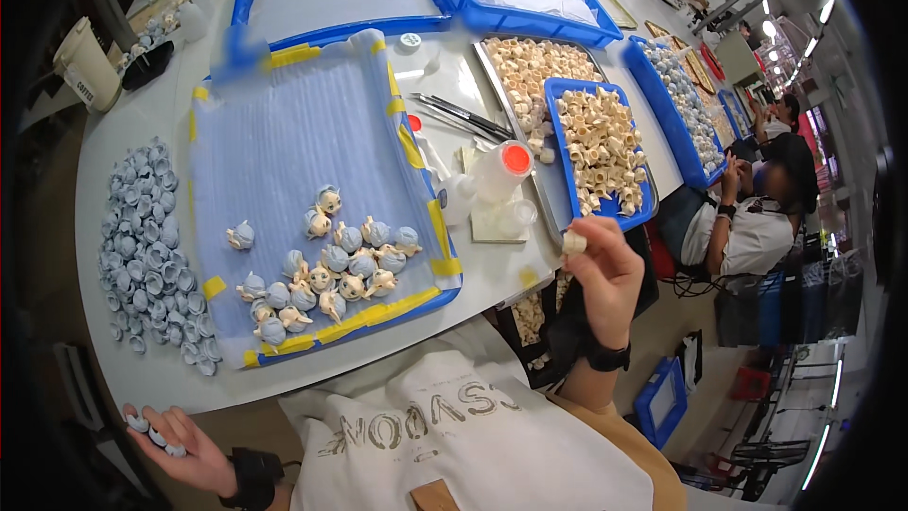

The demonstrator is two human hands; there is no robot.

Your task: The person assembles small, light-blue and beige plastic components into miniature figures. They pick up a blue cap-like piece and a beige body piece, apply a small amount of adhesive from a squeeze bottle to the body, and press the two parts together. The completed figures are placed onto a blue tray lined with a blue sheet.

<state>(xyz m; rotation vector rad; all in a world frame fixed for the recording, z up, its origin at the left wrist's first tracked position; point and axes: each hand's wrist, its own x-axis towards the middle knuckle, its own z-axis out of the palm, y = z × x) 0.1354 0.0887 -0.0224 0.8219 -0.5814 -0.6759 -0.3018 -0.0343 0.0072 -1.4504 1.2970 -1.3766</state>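
Note:
My right hand [610, 279] is raised at the table's front edge, thumb and fingers pinching a small cream doll-head part [573, 243]. Low at the left, my left hand [197, 452] curls around several pale blue-grey cup-shaped shells [155, 435]. A heap of like shells [149, 255] lies on the table above that hand. Between the hands, a tray lined with pale foam sheet [293, 132] carries several small doll heads [322, 274] with blue-grey hair. A small blue tray of cream parts [601, 147] stands just beyond my right hand.
A bottle with a red-orange top [501, 172] and a clear cup [516, 216] stand right of the lined tray. Black tweezers [468, 116] lie behind them. Blue bins [345, 0] line the back. A cream cup [87, 66] is far left; a co-worker [757, 218] sits at right.

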